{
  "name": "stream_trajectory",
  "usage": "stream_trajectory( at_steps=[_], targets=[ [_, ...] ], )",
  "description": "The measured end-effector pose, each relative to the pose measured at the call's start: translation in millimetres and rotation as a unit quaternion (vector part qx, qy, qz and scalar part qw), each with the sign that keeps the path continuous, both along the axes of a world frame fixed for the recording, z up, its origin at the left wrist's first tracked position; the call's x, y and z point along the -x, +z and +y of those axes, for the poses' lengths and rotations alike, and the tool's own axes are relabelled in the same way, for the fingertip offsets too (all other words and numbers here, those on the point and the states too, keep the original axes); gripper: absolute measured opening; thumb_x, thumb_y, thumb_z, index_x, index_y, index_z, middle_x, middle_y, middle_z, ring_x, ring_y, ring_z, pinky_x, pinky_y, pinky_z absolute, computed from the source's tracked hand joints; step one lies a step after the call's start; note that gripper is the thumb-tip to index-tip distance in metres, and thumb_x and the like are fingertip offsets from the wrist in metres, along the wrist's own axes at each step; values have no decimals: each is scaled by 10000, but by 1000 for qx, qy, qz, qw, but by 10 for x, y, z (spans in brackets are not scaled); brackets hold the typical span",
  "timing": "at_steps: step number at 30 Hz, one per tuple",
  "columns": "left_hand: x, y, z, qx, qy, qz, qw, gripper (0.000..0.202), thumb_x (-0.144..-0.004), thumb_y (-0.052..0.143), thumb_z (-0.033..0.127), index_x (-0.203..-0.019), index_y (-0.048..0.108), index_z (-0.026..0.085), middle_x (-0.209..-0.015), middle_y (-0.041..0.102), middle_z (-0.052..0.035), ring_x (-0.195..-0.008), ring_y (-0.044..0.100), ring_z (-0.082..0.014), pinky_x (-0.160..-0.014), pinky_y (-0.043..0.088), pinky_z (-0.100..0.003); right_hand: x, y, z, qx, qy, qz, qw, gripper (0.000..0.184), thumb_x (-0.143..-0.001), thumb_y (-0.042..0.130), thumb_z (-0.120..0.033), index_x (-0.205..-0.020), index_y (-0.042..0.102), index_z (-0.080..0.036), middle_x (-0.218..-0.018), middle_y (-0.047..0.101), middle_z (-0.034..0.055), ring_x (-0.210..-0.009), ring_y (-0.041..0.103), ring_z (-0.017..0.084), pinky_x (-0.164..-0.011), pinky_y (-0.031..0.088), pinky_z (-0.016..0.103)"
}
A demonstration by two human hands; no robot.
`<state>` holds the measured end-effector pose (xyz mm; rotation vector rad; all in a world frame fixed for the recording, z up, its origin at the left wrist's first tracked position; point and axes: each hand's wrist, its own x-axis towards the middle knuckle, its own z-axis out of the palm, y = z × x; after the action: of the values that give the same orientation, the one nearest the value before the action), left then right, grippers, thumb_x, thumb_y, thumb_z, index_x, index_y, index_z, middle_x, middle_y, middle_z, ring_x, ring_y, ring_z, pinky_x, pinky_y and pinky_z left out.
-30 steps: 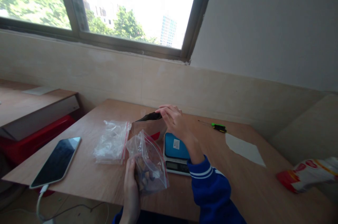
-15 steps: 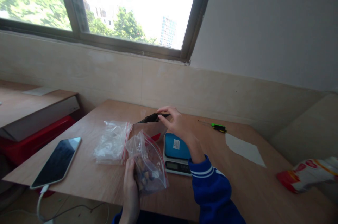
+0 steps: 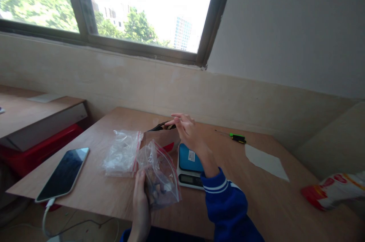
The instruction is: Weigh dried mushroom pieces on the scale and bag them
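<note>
The left hand [image 3: 140, 200] is at the bottom middle of the frame, by the near edge of the table [image 3: 94, 192]. Its fingers are closed around the lower part of a zip bag [image 3: 159, 175], which it holds upright. The bag has a red seal and holds what look like nuts, though the plastic's glare makes them hard to tell.

The right hand [image 3: 184, 130] is raised just above a brown paper pouch [image 3: 162, 139], which stands on the table with its dark mouth open. The fingers are spread a little and curved, with nothing visible in their grip. They reach over the pouch's mouth, but I cannot tell whether they touch it. A blue sleeve [image 3: 228, 206] covers the right forearm.

A clear bag [image 3: 122, 153] lies on the table left of the zip bag, almost touching it. Just right of the pouch is a scale [image 3: 189, 171] with a blue top. Farther right lie a screwdriver [image 3: 238, 138] with a green handle and a sheet of paper [image 3: 266, 162]. A snack bag [image 3: 332, 192] sits at the lower right. A phone [image 3: 62, 173] lies at the left of the table with a white cable [image 3: 45, 221] running down from it. A window [image 3: 142, 6] fills the upper left.
</note>
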<state>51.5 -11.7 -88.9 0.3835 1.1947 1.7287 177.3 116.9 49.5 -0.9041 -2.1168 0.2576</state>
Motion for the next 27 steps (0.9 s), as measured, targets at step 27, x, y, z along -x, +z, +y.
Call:
stream_trajectory(
  at_steps=[27],
  targets=[
    [23, 86, -25, -16, -10, 8, 1000, 551, -757, 582, 618, -1002, 677, 134, -917, 733, -74, -903, 682, -243, -763, 543, -326, -146, 291, -569, 99, 51, 24, 994, 202, -951, 449, -187, -987, 647, -197, -1025, 654, 51, -984, 604, 162, -882, 473, 313]
  ],
)
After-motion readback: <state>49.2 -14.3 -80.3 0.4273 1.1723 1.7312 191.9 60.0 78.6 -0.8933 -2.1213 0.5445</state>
